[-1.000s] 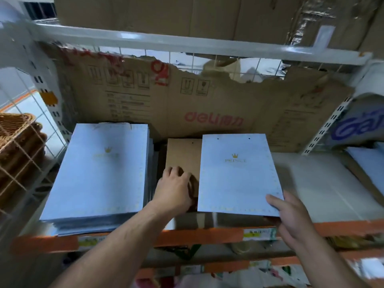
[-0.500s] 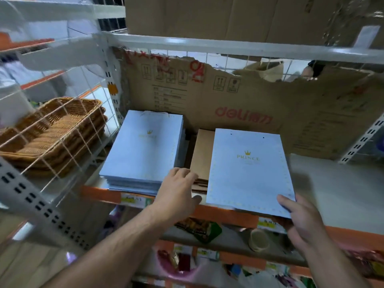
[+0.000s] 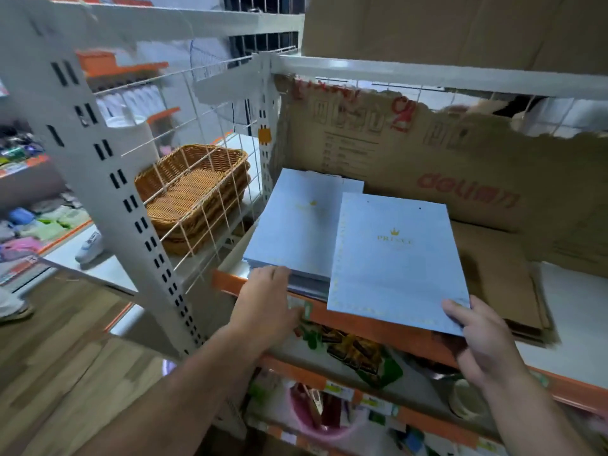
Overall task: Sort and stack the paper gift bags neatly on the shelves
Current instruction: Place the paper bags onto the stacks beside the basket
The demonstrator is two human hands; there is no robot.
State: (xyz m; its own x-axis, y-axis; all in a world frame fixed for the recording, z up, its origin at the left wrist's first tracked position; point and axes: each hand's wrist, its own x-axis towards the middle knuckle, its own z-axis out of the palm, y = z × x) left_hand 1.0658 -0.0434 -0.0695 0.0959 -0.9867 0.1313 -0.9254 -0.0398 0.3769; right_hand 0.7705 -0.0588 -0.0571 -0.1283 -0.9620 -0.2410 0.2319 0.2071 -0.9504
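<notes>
Two hands are working at one shelf. The right hand (image 3: 477, 337) is pinching the near corner of a single blue bag (image 3: 394, 258), thumb on top. It is holding the bag flat, out past the orange shelf edge (image 3: 368, 327), probably ready to slide it onto the matching stack (image 3: 296, 225), which the bag is partly overlapping. The left hand (image 3: 266, 301) is curling its fingers against that stack's front edge, seemingly steadying it. Brown bags (image 3: 500, 274) are lying beneath, to the right. Wicker baskets (image 3: 194, 192) are sitting well apart, leftward.
</notes>
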